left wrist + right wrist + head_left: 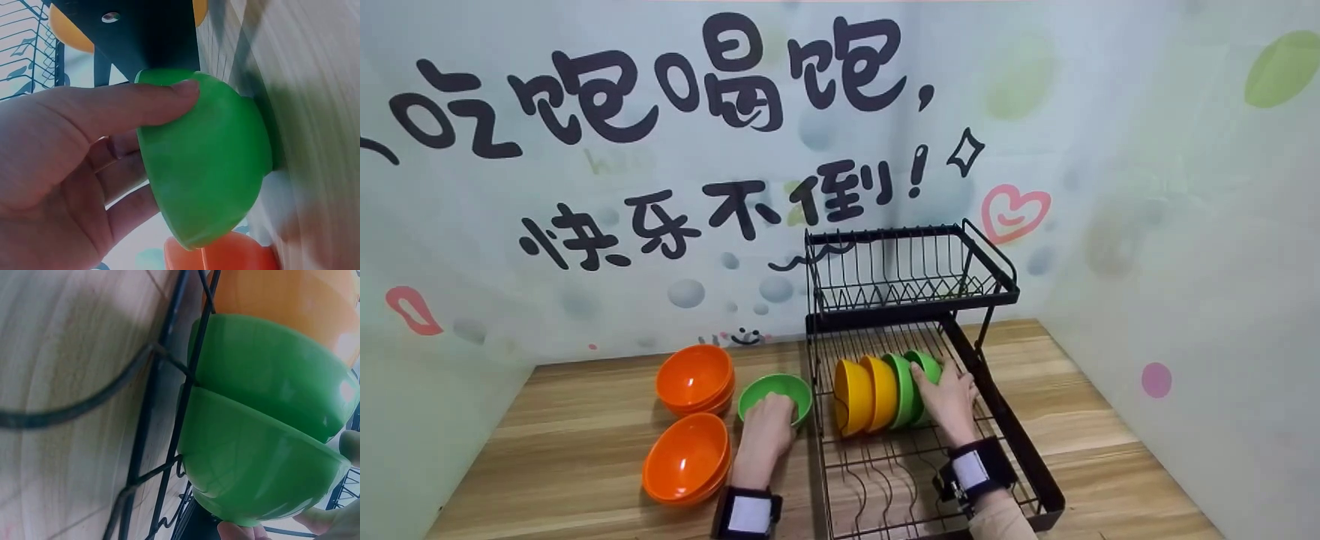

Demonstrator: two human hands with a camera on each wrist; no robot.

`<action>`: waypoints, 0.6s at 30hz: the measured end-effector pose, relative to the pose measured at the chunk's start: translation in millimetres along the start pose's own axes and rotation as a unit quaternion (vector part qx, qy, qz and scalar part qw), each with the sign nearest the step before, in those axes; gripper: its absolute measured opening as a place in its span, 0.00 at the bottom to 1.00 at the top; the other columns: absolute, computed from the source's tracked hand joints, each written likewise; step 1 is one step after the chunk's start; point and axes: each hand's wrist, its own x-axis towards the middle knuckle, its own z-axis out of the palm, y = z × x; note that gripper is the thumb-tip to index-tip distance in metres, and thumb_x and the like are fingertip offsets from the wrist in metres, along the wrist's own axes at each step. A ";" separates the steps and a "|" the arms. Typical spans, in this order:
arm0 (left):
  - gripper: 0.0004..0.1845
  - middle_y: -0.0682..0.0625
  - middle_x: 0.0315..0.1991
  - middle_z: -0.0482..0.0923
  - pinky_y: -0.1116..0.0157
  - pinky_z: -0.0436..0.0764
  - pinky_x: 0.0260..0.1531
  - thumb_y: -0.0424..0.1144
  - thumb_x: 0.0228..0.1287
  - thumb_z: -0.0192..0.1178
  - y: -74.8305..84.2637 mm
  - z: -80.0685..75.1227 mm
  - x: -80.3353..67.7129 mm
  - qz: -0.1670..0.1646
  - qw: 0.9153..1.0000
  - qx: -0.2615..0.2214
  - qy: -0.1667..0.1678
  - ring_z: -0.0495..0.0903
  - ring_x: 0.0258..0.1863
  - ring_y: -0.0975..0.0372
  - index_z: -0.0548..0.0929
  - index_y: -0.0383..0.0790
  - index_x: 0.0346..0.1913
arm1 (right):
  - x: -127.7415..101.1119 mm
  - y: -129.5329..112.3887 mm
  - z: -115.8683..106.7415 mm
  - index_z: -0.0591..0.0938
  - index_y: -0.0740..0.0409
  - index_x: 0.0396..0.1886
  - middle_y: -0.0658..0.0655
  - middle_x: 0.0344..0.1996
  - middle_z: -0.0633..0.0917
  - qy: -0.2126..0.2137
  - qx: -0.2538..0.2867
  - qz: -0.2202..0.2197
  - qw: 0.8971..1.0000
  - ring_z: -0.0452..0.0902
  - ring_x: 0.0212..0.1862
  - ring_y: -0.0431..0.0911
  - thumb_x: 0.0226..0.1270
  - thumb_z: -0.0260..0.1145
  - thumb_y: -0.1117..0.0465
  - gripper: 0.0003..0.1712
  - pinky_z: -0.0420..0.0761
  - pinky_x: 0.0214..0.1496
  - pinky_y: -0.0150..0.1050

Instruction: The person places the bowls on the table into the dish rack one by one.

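My left hand pinches the near rim of a green bowl on the wooden table, left of the dish rack. In the left wrist view the thumb lies along the outside of this green bowl, fingers over its rim. At the rack, my right hand holds the rightmost green bowl, which stands on edge. Left of it another green bowl and two yellow bowls stand on edge in a row. The right wrist view shows fingers at the rim and underside of the held green bowl.
Two stacks of orange bowls, a rear stack and a front stack, sit on the table at left. The black two-tier dish rack has an upper basket behind the bowls. A printed wall covering closes off the back.
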 end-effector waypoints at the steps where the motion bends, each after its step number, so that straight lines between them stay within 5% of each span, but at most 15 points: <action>1: 0.12 0.42 0.21 0.77 0.54 0.75 0.25 0.20 0.38 0.60 0.1 -0.5 0.5 -0.002 1.000 -0.001 -0.006 0.78 0.24 0.48 0.72 0.39 0.13 | 0.1 0.1 0.0 0.62 0.62 0.69 0.82 0.65 0.56 -0.001 -0.002 0.000 1.000 0.52 0.65 0.70 0.67 0.56 0.42 0.39 0.61 0.63 0.68; 6: 0.16 0.46 0.19 0.74 0.56 0.74 0.23 0.21 0.38 0.61 0.6 -3.6 1.8 -0.009 1.000 -0.006 -0.029 0.77 0.23 0.51 0.68 0.42 0.11 | 0.2 0.6 0.3 0.61 0.63 0.69 0.82 0.65 0.55 -0.006 -0.005 -0.001 1.000 0.50 0.66 0.71 0.67 0.55 0.42 0.40 0.60 0.64 0.67; 12: 0.21 0.53 0.14 0.61 0.61 0.68 0.18 0.21 0.36 0.60 1.2 -7.8 1.3 0.024 1.000 -0.004 -0.004 0.69 0.17 0.59 0.60 0.46 0.09 | 0.4 -0.4 0.0 0.59 0.61 0.71 0.81 0.66 0.54 -0.013 0.000 0.003 1.000 0.48 0.68 0.72 0.68 0.55 0.42 0.41 0.59 0.64 0.68; 18: 0.21 0.53 0.15 0.61 0.61 0.67 0.19 0.23 0.37 0.62 3.1 -12.4 2.5 0.018 1.000 -0.007 -0.020 0.67 0.17 0.60 0.62 0.45 0.11 | 0.0 -1.5 0.0 0.59 0.61 0.71 0.81 0.67 0.53 -0.011 0.002 0.004 1.000 0.46 0.69 0.72 0.68 0.54 0.43 0.40 0.56 0.65 0.69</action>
